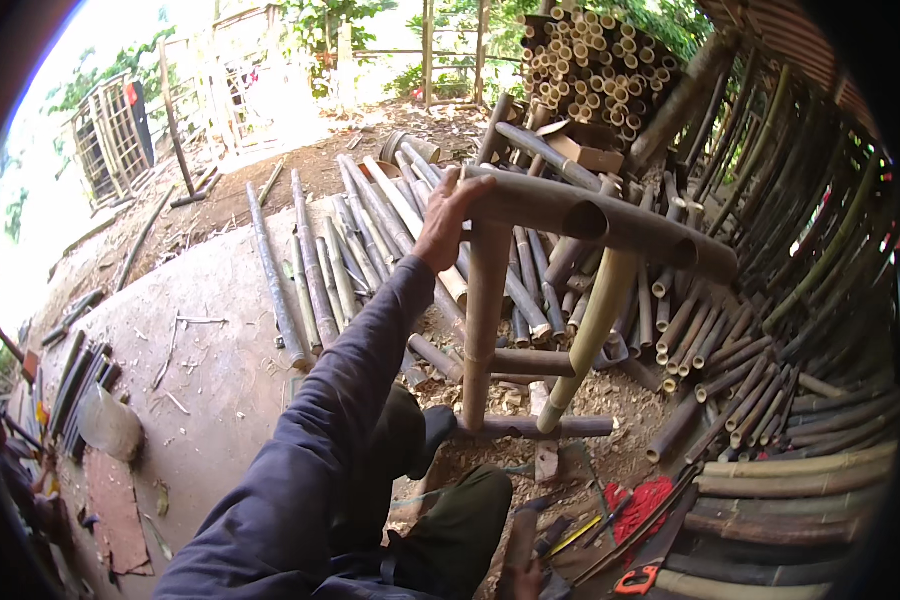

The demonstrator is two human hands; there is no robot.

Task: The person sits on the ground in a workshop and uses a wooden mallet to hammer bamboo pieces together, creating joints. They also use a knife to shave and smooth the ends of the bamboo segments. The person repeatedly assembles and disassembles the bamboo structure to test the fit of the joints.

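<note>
My left hand [445,222] is closed over the left end of the thick top pole of a bamboo frame [478,330]. Two legs run down from that pole, joined by a short rung and a bottom pole near the ground. Semicircular notches are cut into the top pole. Low at the lower edge, my right hand [526,580] is partly cut off; its fingers appear wrapped round a short brown stick-like piece [519,542], of wood or bamboo. Beside that hand lie a yellow strip [575,532], a red tangle of net or cord [642,505] and an orange-handled saw [638,580].
Many bamboo poles [315,270] lie behind the frame, with cut lengths [690,340] heaped on the right. Split bamboo [790,480] lies at the lower right. A stack of bamboo [595,80] and a cardboard box [582,150] stand behind. A pale sack-like lump [110,422] sits left.
</note>
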